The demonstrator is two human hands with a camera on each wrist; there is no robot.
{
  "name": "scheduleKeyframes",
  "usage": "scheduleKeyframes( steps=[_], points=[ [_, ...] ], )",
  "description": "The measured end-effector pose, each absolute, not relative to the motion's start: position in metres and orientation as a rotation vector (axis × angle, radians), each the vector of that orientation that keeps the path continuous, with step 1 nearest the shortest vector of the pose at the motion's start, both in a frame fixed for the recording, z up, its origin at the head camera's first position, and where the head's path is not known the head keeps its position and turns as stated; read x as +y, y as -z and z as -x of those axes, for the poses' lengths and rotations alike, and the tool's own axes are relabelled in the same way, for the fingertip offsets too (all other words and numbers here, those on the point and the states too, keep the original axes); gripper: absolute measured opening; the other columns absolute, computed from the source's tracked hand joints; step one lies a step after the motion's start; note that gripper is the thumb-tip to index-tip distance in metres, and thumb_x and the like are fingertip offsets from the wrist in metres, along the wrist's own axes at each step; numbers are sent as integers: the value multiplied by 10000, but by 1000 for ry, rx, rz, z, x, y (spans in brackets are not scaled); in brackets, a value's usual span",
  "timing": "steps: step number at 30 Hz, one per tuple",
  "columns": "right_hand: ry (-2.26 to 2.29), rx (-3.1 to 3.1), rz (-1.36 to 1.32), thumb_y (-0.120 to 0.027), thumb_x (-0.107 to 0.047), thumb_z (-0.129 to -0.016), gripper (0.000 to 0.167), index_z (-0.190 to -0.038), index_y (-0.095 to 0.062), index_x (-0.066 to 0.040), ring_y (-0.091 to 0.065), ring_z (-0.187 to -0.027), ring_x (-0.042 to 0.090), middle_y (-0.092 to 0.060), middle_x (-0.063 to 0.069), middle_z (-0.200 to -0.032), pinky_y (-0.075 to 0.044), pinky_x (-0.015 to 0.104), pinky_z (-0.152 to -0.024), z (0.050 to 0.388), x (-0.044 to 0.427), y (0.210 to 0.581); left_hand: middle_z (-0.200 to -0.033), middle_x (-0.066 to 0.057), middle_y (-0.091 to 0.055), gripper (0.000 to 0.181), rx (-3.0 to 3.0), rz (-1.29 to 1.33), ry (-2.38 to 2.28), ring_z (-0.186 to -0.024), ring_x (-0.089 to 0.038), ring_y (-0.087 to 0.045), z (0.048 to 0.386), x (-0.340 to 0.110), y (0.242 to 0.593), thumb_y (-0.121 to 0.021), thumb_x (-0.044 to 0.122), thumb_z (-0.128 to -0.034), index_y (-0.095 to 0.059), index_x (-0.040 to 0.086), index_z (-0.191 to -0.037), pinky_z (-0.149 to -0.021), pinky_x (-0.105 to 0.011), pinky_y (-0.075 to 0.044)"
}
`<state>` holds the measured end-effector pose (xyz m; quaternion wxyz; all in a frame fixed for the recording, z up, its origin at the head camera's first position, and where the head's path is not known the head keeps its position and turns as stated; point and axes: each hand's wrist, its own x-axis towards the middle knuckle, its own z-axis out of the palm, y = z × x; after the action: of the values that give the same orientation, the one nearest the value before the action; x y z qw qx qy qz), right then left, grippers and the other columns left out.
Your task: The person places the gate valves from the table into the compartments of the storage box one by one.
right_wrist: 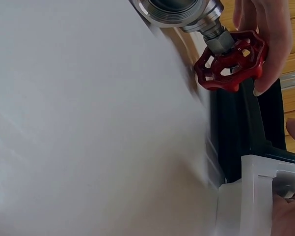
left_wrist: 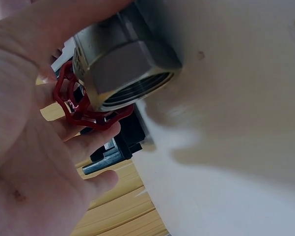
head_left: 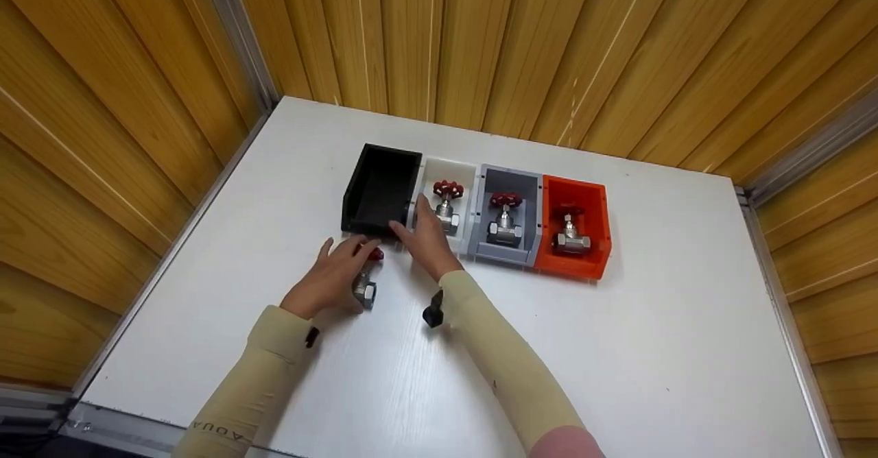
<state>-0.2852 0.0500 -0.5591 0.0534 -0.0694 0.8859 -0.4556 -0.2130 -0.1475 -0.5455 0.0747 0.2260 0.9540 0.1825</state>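
My left hand (head_left: 333, 276) grips a metal valve (left_wrist: 122, 64) just in front of the black bin (head_left: 357, 228). The thumb crosses the valve body, and fingertips touch its red handwheel (right_wrist: 233, 61). In the head view the hand covers part of this valve. My right hand (head_left: 432, 238) straddles the side where the black bin meets the white bin (head_left: 449, 166), thumb over the black bin and fingers inside the white one. Those fingers look fairly straight, beside a red-wheeled valve (head_left: 447, 214) standing in the white bin; their tips are partly hidden.
A grey bin (head_left: 511, 178) and an orange bin (head_left: 590, 266) continue the row to the right. Each holds a similar valve, the grey valve (head_left: 505, 228) and the orange-bin valve (head_left: 569, 238). The bins stand on a white table (head_left: 651, 321) before wood-panelled walls (head_left: 466, 46).
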Motion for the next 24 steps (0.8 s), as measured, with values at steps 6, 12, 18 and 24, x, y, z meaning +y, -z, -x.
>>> scheduleKeyframes(
  steps=[6,12,18,24],
  points=[
    [1372,2702,170,-582,-365,-956,829,-1555,-89,-75,-176,-1494,256,-166,153,-1612,-188,391,-1213,289,49,559,-1480,-156,-389,1133,2879,-729,-548,-1411,-323,-326,213,-148,545,-956,214,-530,-351,122,-1483,-1161,-629,-140],
    [1372,2692,151,-568,-347,-967,797,-1555,-102,-79,-180,-1493,244,-170,139,-1614,-203,388,-1209,293,48,560,-1479,-173,-389,1122,2879,-740,-526,-1412,-325,-323,213,-149,546,-952,205,-536,-353,108,-1480,-1163,-627,-130],
    [1372,2705,133,-579,-321,-964,778,-1549,-137,-61,-211,-1485,241,-202,120,-1607,-213,375,-1207,297,47,560,-1474,-172,-392,1101,2876,-730,-512,-1411,-328,-327,213,-148,547,-951,219,-541,-370,104,-1470,-1175,-607,-121],
    [1390,2690,128,-562,-334,-973,776,-1551,-119,-64,-180,-1494,234,-177,128,-1614,-194,384,-1213,297,47,560,-1451,-170,-418,1086,2902,-758,-497,-1387,-335,-359,214,-149,547,-946,261,-548,-381,99,-1461,-1162,-621,-149]
  ],
)
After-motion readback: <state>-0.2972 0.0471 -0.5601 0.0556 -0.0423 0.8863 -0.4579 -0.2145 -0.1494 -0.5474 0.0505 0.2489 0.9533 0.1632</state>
